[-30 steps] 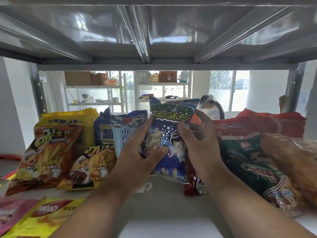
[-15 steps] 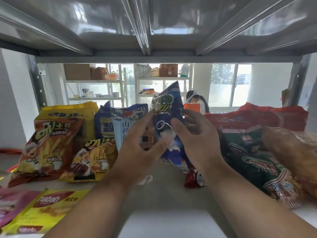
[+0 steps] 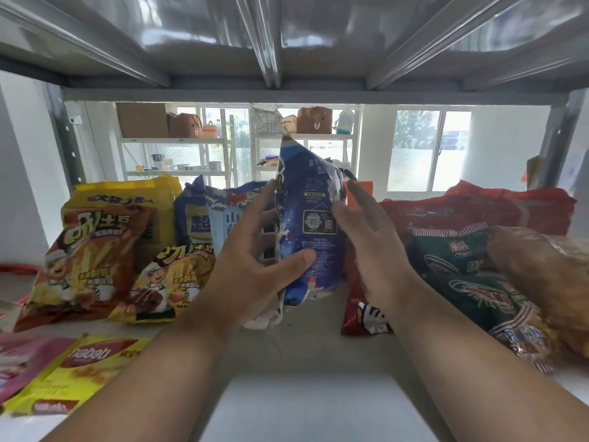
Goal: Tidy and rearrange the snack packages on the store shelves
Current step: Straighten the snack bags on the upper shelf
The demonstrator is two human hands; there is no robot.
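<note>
Your left hand (image 3: 251, 266) is gripping the blue snack bag (image 3: 314, 224), thumb pressing across its printed back, holding it upright at the middle of the shelf (image 3: 306, 355). Your right hand (image 3: 369, 247) is lying open against the bag's right edge, fingers straight. Orange fries bags (image 3: 86, 263) are standing to the left, green bags (image 3: 462, 275) lying to the right.

One head-worn wide-angle view looks forward, slightly down, into the grey metal shelf (image 3: 287, 352), close to it; windows show at 12 o'clock
</note>
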